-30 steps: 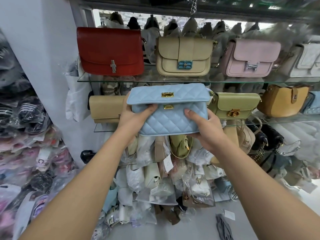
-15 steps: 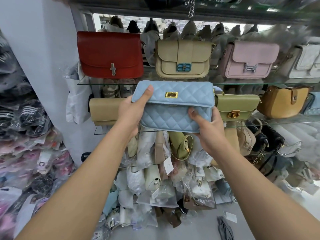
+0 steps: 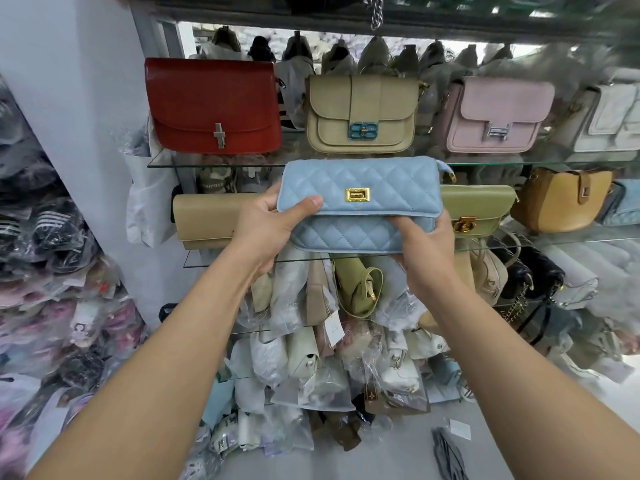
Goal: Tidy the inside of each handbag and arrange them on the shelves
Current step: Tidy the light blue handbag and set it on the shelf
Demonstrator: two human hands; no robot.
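Blue quilted handbag (image 3: 360,202), flap closed on its gold clasp (image 3: 357,194), is held up in front of the middle glass shelf (image 3: 214,265), level with the gap between a tan clutch (image 3: 201,216) at its nine o'clock and a green bag (image 3: 481,209) at its three o'clock. My left hand (image 3: 266,230) pinches the flap's end, with the thumb across the front and the fingers behind. My right hand (image 3: 426,251) cups the lower corner at five o'clock, its fingers curled round the body just under the flap's edge. Both hands are clamped on the bag.

It looks light and padded — soft diamond-stitched faux leather that should give under the thumb but hold its boxy shape. The smooth skin could slide on glass, so a hold at both ends, low on the body, seems safest for setting it down square. Lifting by the flap alone might strain the clasp.

The bag is pale sky blue with a lighter piped edge, a wide flap and a small rectangular gold turn-lock at centre. A bit of strap hardware peeks out at one o'clock — whether a strap is tucked inside, I cannot tell.
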